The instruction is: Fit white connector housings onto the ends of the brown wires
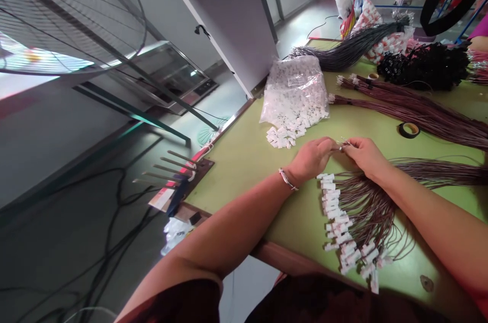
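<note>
My left hand (314, 158) and my right hand (364, 155) meet over the table, fingertips nearly touching. Between the right thumb and fingers are thin brown wires (344, 142), with shiny terminal ends poking out. The left fingers are pinched at the same spot; a tiny pale bit shows there, too small to name. Below the hands lies a row of white plug connectors (337, 216) attached to brown wires (368, 203), which run under my right forearm. Beyond my left hand, loose white connector housings (282, 136) spill from a clear plastic bag (295, 79).
Bundles of brown wires (415, 104) and a roll of black tape (409, 130) lie at the right. Farther back are a black wire bundle (354, 46) and a black heap (425, 66). A pronged metal rack (190, 178) sits on the left table edge; a fan (72, 12) stands beyond.
</note>
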A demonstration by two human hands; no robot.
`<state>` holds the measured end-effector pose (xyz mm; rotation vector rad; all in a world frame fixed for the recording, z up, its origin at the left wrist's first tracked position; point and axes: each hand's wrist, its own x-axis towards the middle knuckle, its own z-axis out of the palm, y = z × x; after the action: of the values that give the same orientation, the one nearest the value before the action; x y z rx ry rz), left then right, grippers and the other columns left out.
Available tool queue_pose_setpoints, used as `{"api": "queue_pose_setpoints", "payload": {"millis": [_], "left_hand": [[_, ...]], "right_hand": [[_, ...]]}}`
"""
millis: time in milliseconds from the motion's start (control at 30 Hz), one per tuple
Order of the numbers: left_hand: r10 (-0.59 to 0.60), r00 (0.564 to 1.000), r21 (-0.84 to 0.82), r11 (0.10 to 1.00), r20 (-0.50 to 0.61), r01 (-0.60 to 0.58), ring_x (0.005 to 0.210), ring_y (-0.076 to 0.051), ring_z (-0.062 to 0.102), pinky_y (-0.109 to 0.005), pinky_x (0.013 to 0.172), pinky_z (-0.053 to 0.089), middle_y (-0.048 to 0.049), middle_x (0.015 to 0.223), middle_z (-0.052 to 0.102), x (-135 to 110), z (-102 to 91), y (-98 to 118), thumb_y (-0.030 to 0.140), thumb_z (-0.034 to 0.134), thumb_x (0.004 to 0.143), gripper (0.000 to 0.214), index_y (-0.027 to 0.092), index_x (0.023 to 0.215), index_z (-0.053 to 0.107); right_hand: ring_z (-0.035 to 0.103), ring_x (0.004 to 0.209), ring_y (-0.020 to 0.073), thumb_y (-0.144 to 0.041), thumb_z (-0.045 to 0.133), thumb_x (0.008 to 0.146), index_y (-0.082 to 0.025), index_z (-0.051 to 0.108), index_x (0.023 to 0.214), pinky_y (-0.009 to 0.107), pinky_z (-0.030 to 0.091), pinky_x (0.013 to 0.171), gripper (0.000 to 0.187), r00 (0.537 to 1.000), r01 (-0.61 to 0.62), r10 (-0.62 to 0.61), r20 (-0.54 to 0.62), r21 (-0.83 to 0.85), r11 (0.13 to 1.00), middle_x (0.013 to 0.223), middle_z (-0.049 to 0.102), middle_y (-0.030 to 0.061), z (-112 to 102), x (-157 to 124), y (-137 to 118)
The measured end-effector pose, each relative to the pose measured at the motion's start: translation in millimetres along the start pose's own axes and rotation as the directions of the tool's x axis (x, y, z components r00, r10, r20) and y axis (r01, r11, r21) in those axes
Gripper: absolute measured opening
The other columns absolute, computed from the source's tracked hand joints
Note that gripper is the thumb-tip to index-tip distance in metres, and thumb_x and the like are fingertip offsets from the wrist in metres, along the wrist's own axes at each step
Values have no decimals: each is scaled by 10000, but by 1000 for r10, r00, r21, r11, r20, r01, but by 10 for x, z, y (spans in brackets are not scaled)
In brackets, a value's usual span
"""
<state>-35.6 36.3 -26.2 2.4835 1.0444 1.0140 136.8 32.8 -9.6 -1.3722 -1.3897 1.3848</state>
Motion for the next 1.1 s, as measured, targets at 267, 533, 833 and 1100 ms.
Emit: {"api": "queue_pose_setpoints", "payload": {"millis": [267, 533, 833, 1100], "left_hand": [[150, 989, 154, 977, -15, -146, 738, -153, 629, -274, 661, 517, -73, 814, 663, -32, 81, 1, 130, 415, 876, 174, 149, 891, 588], [-474, 879, -591, 693, 58, 413, 494, -85, 573, -206, 473, 486, -6, 677, 626, 20, 52, 121, 305, 602, 832, 214, 147, 967, 554], [-635, 687, -686, 323, 354, 652, 390, -53, 522, -165, 377, 415, -25, 571, 637, 55, -58, 133, 342, 666, 792, 277, 103, 681, 583], [-645, 709, -741, 322, 283, 589, 461, -53, 562, -162, 457, 451, -11, 574, 649, 55, -57, 151, 162, 705, 729, 118, 102, 743, 604]], "right_hand": [[218, 389, 42, -348, 651, 579, -191, 459, 540, 220, 108, 404, 251, 991, -121, 110, 81, 150, 981, 408, 317, -95, 23, 10, 4], [309, 460, 80, -351, 538, 662, -188, 505, 584, 235, 233, 453, 184, 977, 131, -155, -148, -160, 978, 484, 390, -60, 0, 62, 71], [434, 529, 127, -241, 482, 749, -196, 518, 660, 261, 343, 568, 107, 782, 419, -619, -78, -670, 613, 583, 535, 6, 39, -22, 69], [430, 509, 115, -246, 491, 731, -193, 519, 645, 249, 350, 540, 105, 825, 433, -562, -53, -580, 690, 560, 540, -1, 32, -24, 88]]}}
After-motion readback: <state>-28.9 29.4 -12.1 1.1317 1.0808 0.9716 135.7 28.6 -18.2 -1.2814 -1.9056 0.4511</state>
